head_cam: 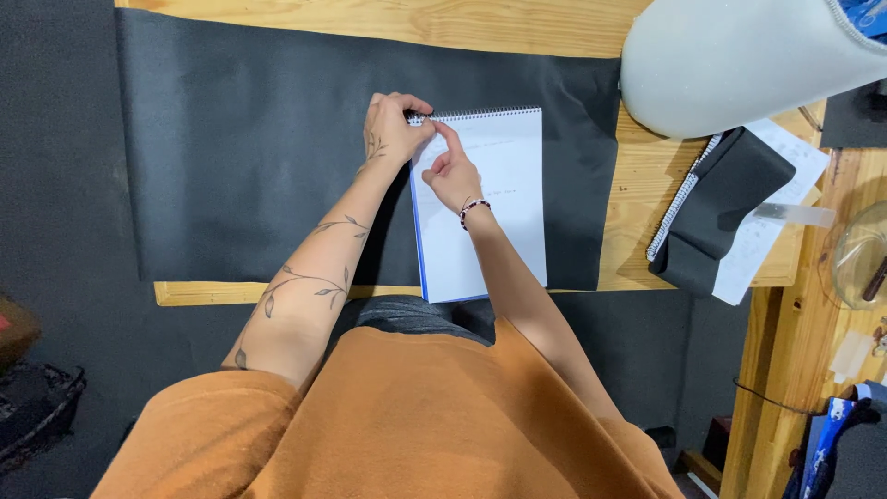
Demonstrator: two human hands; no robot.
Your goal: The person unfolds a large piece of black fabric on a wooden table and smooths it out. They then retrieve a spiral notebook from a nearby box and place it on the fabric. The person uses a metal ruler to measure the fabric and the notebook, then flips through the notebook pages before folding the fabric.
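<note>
The left hand (393,129) has its grip pinched together on the top left corner of the spiral notepad (490,208), at the wire binding. The right hand (450,171), just at 4 o'clock of it, lies on the page with its forefinger pressing near the same corner, clamping nothing. The notepad stretches toward 6 o'clock from both hands, flat on a black mat (259,157) over the wooden surface (637,212).
</note>
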